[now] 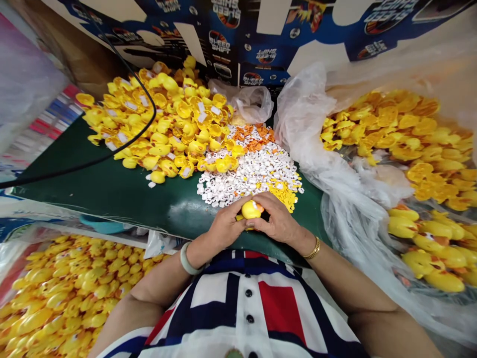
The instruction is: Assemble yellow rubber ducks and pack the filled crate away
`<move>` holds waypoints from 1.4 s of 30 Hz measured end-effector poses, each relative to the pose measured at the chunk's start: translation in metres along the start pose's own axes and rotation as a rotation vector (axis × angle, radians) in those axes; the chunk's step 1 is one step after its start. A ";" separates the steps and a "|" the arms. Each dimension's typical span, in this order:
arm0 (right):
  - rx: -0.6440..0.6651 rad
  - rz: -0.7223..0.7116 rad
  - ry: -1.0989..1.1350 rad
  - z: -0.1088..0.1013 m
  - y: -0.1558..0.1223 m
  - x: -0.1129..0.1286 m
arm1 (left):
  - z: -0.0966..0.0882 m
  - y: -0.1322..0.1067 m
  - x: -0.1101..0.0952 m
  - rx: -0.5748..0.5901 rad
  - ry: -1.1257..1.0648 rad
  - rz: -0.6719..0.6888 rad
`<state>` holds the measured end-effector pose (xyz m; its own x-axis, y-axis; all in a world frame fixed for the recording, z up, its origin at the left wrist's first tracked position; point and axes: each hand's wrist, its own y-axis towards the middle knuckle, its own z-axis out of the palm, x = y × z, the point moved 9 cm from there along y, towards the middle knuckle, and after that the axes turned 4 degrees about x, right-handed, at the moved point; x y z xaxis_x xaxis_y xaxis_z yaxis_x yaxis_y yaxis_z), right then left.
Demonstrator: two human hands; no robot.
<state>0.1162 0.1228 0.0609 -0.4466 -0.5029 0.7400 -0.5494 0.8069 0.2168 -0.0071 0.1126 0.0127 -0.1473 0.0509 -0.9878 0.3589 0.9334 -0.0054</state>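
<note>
While gripping a yellow rubber duck [251,210], left hand [228,223] and right hand [278,220] apparently closed, by the near edge of the green bench [164,214].

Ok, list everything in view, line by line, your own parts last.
rubber duck: one, yellow and orange, between both hands
duck pieces: many, yellow, heaped on green table
small pieces: many, white, pile before the hands
small pieces: many, orange, atop that pile
plastic sheeting: one mass, clear, right
ducks: many, yellow, far right
ducks: many, yellow, lower left
carton: one, blue printed, behind table
cable: one, black, upper left
left hand: one, pale-green bangle
right hand: one, gold bracelet
</note>
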 end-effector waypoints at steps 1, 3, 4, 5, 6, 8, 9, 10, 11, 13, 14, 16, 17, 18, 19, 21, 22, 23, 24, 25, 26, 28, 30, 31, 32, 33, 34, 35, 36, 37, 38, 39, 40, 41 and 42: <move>-0.020 0.011 0.014 0.000 -0.001 -0.003 | 0.000 0.001 0.002 -0.007 -0.055 -0.009; -0.028 0.036 0.063 0.002 -0.002 -0.007 | -0.001 0.006 0.008 -0.031 -0.268 -0.042; -0.035 0.048 0.087 0.002 -0.002 -0.009 | -0.003 0.009 0.010 -0.059 -0.405 -0.055; -0.044 0.058 0.100 0.001 -0.003 -0.008 | -0.006 0.011 0.011 -0.101 -0.543 -0.066; -0.051 0.069 0.098 0.001 -0.003 -0.007 | -0.010 0.014 0.012 -0.148 -0.669 -0.075; -0.062 0.106 0.044 0.002 -0.002 -0.004 | -0.012 0.017 0.011 -0.213 -0.859 -0.098; -0.067 0.130 -0.006 0.003 -0.001 -0.001 | -0.010 0.017 0.010 -0.224 -0.922 -0.115; -0.076 0.152 -0.066 0.004 -0.001 0.001 | -0.008 0.017 0.009 -0.229 -0.964 -0.136; -0.092 0.165 -0.134 0.005 0.000 0.005 | -0.005 0.017 0.009 -0.235 -0.991 -0.158; -0.117 0.158 -0.282 0.006 0.001 0.014 | -0.002 0.015 0.010 -0.272 -1.016 -0.201; -0.118 0.141 -0.346 0.008 0.001 0.019 | -0.002 0.014 0.013 -0.305 -1.024 -0.221; -0.097 0.105 -0.426 0.012 0.002 0.026 | -0.004 0.014 0.016 -0.368 -1.034 -0.246; -0.080 0.095 -0.441 0.014 0.002 0.028 | -0.006 0.015 0.017 -0.390 -1.038 -0.251; -0.067 0.092 -0.445 0.015 0.002 0.028 | -0.007 0.016 0.017 -0.405 -1.042 -0.251; -0.056 0.094 -0.441 0.016 0.002 0.029 | -0.007 0.017 0.017 -0.412 -1.045 -0.250; -0.041 0.098 -0.430 0.017 0.002 0.029 | -0.007 0.019 0.015 -0.417 -1.046 -0.250; -0.039 0.093 -0.429 0.018 0.001 0.029 | -0.005 0.019 0.014 -0.427 -1.050 -0.251; -0.041 0.082 -0.435 0.018 0.001 0.030 | -0.004 0.018 0.013 -0.443 -1.056 -0.252; -0.048 0.066 -0.447 0.018 0.000 0.032 | -0.003 0.017 0.013 -0.460 -1.063 -0.252; -0.058 0.047 -0.460 0.018 0.000 0.033 | -0.001 0.016 0.013 -0.474 -1.071 -0.256; -0.066 0.035 -0.467 0.017 -0.001 0.033 | 0.001 0.016 0.012 -0.481 -1.078 -0.264; -0.068 0.042 -0.450 0.013 -0.001 0.030 | 0.001 0.015 0.011 -0.459 -1.069 -0.280; -0.035 0.069 -0.395 0.008 0.000 0.023 | -0.001 0.017 0.006 -0.371 -1.010 -0.293; -0.002 0.073 -0.362 0.007 0.002 0.021 | -0.003 0.017 0.003 -0.315 -0.971 -0.300; 0.039 0.064 -0.332 0.007 0.003 0.021 | -0.005 0.017 0.001 -0.263 -0.936 -0.311; 0.082 0.046 -0.308 0.008 0.004 0.022 | -0.007 0.016 -0.001 -0.218 -0.912 -0.329; 0.126 0.027 -0.292 0.010 0.005 0.023 | -0.008 0.015 -0.002 -0.184 -0.901 -0.352; 0.165 0.012 -0.282 0.012 0.006 0.025 | -0.009 0.014 -0.002 -0.167 -0.898 -0.377; 0.190 0.003 -0.278 0.015 0.006 0.027 | -0.011 0.012 -0.002 -0.170 -0.896 -0.395; 0.205 -0.001 -0.279 0.018 0.006 0.029 | -0.011 0.011 -0.001 -0.181 -0.889 -0.407; 0.207 -0.003 -0.284 0.021 0.006 0.031 | -0.011 0.010 0.000 -0.198 -0.874 -0.410; 0.201 -0.006 -0.290 0.023 0.006 0.032 | -0.011 0.009 0.001 -0.220 -0.855 -0.403; 0.187 -0.010 -0.300 0.026 0.005 0.033 | -0.011 0.009 0.003 -0.247 -0.834 -0.391; 0.171 -0.012 -0.315 0.028 0.004 0.033 | -0.010 0.009 0.004 -0.271 -0.816 -0.377; 0.157 -0.012 -0.331 0.030 0.003 0.033 | -0.009 0.009 0.005 -0.289 -0.800 -0.364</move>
<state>0.0793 0.0992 0.0669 -0.6295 -0.6062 0.4861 -0.6467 0.7555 0.1047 -0.0128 0.1244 0.0088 0.5134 -0.4230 -0.7467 0.1559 0.9016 -0.4036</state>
